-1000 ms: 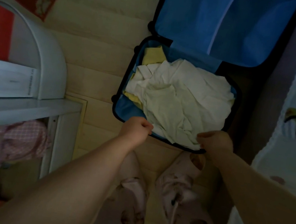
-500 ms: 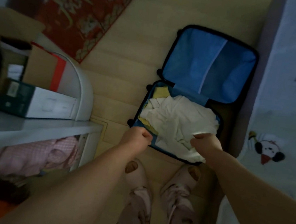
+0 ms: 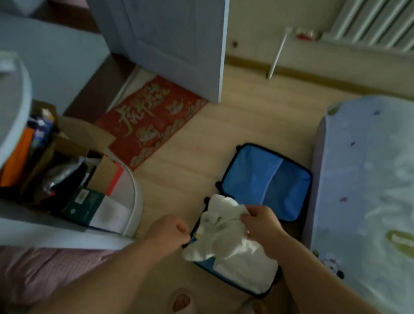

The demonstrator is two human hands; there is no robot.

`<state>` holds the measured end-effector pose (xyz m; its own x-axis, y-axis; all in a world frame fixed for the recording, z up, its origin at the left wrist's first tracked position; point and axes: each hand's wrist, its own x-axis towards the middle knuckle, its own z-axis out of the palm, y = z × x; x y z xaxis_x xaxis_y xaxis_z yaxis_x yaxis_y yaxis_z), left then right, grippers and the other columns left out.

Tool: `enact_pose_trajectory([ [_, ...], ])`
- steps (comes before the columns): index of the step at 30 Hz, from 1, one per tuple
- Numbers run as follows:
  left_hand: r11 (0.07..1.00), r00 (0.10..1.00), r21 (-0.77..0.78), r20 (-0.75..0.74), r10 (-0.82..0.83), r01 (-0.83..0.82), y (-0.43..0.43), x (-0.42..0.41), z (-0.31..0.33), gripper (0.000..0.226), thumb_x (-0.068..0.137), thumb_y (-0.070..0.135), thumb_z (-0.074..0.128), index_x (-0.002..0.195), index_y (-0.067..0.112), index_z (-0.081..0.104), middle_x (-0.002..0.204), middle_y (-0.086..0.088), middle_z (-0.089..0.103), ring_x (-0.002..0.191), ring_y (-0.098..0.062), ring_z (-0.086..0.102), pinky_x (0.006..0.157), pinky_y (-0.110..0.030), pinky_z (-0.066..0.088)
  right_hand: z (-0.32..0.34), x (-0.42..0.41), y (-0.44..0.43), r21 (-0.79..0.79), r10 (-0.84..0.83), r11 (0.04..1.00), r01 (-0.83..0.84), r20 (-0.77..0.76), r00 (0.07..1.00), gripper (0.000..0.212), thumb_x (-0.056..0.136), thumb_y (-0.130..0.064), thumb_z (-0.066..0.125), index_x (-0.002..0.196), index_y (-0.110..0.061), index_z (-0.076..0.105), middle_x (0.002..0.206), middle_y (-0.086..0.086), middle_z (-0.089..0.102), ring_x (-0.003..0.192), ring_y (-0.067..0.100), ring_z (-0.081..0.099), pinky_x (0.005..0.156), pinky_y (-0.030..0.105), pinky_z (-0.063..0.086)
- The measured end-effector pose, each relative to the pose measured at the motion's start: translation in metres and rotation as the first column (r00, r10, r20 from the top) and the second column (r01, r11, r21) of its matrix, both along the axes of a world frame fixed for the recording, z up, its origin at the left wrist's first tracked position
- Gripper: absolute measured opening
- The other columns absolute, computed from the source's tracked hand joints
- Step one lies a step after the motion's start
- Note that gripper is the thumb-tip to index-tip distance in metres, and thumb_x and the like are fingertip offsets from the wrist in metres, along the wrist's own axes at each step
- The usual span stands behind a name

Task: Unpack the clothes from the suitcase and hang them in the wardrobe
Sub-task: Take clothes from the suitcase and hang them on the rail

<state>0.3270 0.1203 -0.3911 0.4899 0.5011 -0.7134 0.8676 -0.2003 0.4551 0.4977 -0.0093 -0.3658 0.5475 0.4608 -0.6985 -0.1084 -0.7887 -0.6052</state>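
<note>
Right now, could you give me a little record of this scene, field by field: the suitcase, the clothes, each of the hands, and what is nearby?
Suitcase: blue suitcase, open flat on the wooden floor beside the bed.
Clothes: white garment, bunched, over the suitcase's near half.
Right hand: grips the garment's upper part.
Left hand: curled by the garment's lower edge; grip unclear.
Nearby: red mat, white door.
</note>
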Motion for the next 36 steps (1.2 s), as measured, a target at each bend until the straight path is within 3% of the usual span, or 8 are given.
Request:
enact_pose_trajectory([
  [4,0.995,0.997,-0.086,-0.065,-0.052,0.046,0.011,-0.004,0.048,0.079,0.064,0.046,0.080,0.132,0.019,0.049,0.125,0.001,0.057,0.110,-0.017,0.057,0.083,-0.025,0.046,0.083,0.001,0.037,0.203,-0.074,0.975,0.094,-0.106,0.992,0.022,0.094,-0.001,0.043,0.089,-0.010,0.063,0.082,0.007,0.064,0.073,0.017,0.063,0.053,0.025,0.053],
  [7,0.997,0.993,-0.030,-0.090,-0.079,0.077,0.018,-0.009,0.086,0.100,0.048,0.061,0.080,0.134,0.022,0.045,0.127,0.002,0.057,0.112,-0.018,0.057,0.092,-0.034,0.051,0.148,0.000,0.060,0.363,-0.080,0.921,0.140,-0.177,0.981,0.025,0.096,0.001,0.042,0.086,-0.012,0.061,0.084,0.007,0.063,0.073,0.014,0.062,0.054,0.024,0.053],
  [13,0.908,0.984,0.378,0.084,0.158,-0.178,0.048,-0.008,0.164,0.053,0.090,0.040,0.059,0.132,0.009,0.051,0.127,-0.010,0.059,0.114,-0.026,0.058,0.090,-0.030,0.046,0.239,0.008,0.084,0.558,-0.184,0.799,0.224,-0.129,0.975,0.024,0.093,0.004,0.042,0.089,-0.009,0.062,0.084,0.009,0.063,0.074,0.018,0.064,0.059,0.030,0.055],
  [17,0.907,0.892,0.268,0.406,0.200,-0.325,0.070,-0.003,0.227,0.019,0.085,0.031,0.068,0.095,0.016,0.062,0.081,0.004,0.061,0.079,-0.015,0.058,0.073,-0.025,0.045,0.269,0.018,0.088,0.606,-0.356,0.721,0.335,-0.091,0.930,0.017,0.093,-0.002,0.049,0.104,-0.006,0.062,0.092,0.012,0.064,0.085,0.025,0.064,0.075,0.040,0.057],
  [21,0.925,0.763,0.124,0.610,0.215,-0.360,0.084,0.010,0.287,0.018,0.086,0.019,0.066,0.104,0.021,0.065,0.085,0.006,0.061,0.084,-0.014,0.060,0.071,-0.025,0.045,0.282,0.012,0.090,0.609,-0.296,0.760,0.226,0.014,0.955,0.034,0.090,0.000,0.051,0.122,-0.010,0.057,0.094,0.011,0.060,0.086,0.023,0.058,0.087,0.046,0.052],
  [26,0.879,0.635,-0.096,0.656,0.409,-0.467,0.089,0.030,0.331,0.028,0.084,0.022,0.068,0.107,0.005,0.068,0.100,-0.012,0.070,0.092,-0.027,0.066,0.088,-0.038,0.053,0.292,-0.014,0.088,0.598,-0.125,0.802,-0.002,0.172,0.977,0.021,0.089,-0.013,0.060,0.108,-0.005,0.065,0.085,0.011,0.062,0.077,0.020,0.054,0.061,0.027,0.046],
  [31,0.769,0.493,-0.333,0.615,0.616,-0.545,0.086,0.043,0.354,0.020,0.086,0.013,0.064,0.101,0.000,0.060,0.086,-0.016,0.063,0.072,-0.026,0.061,0.065,-0.032,0.051,0.311,-0.033,0.079,0.569,0.190,0.758,-0.318,0.274,0.943,0.049,0.072,-0.048,0.075,0.109,-0.016,0.064,0.103,0.005,0.068,0.092,0.016,0.065,0.077,0.026,0.052],
  [36,0.764,0.481,-0.361,0.613,0.626,-0.534,0.084,0.037,0.373,0.018,0.091,0.006,0.056,0.073,0.002,0.056,0.066,-0.013,0.055,0.059,-0.023,0.053,0.059,-0.030,0.045,0.319,-0.048,0.086,0.520,0.140,0.740,-0.426,0.501,0.854,0.036,0.072,-0.026,0.079,0.104,-0.020,0.065,0.095,-0.003,0.067,0.080,0.007,0.061,0.068,0.017,0.049],
])
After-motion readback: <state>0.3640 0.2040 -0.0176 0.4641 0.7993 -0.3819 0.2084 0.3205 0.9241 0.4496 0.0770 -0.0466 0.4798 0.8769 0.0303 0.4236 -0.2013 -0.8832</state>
